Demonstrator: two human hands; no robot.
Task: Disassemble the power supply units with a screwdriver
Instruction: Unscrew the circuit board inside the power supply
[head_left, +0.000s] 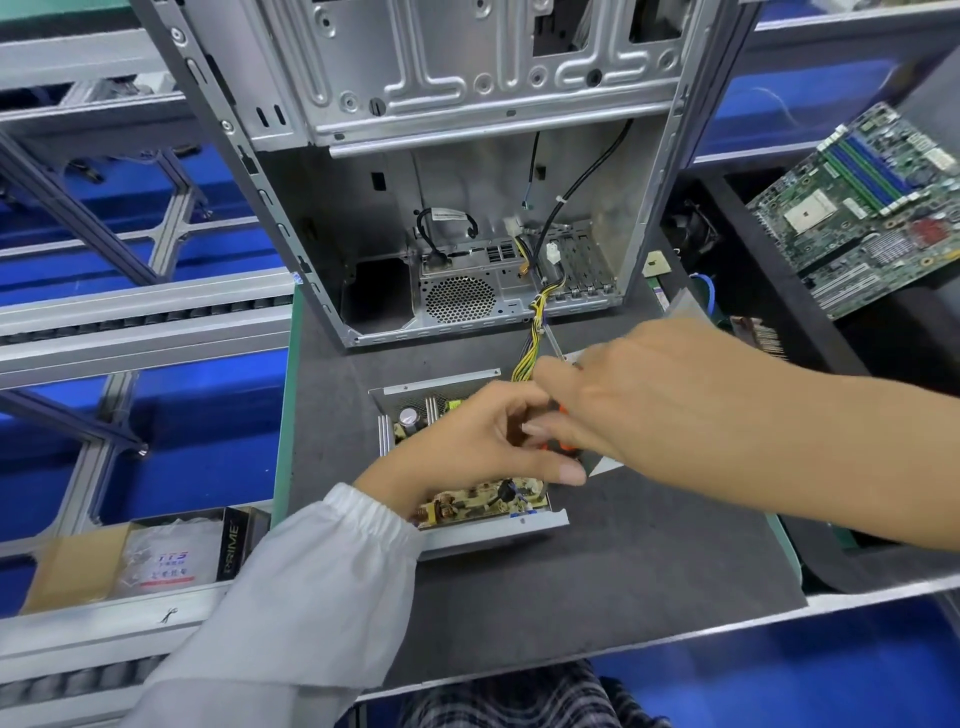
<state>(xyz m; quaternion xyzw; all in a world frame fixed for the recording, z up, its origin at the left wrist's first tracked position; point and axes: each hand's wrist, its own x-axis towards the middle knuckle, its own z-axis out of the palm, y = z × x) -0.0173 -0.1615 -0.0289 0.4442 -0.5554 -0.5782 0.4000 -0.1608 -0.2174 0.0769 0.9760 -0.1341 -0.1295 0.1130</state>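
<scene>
Power supply unit (467, 499): lid off, on worktop (571, 597), directly beneath both hands.
Left hand (467, 452): fingers curled over the board; grasp unclear.
Right hand (649, 395): fingers gripping orange screwdriver (558, 448), nearer the board; tip hidden.

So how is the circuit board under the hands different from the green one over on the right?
The yellowish circuit board sits inside an open metal power supply tray, carrying bulky coils and a capacitor. The large green motherboard lies bare and tilted on a shelf, showing blue memory slots. Both are populated electronics boards.
</scene>
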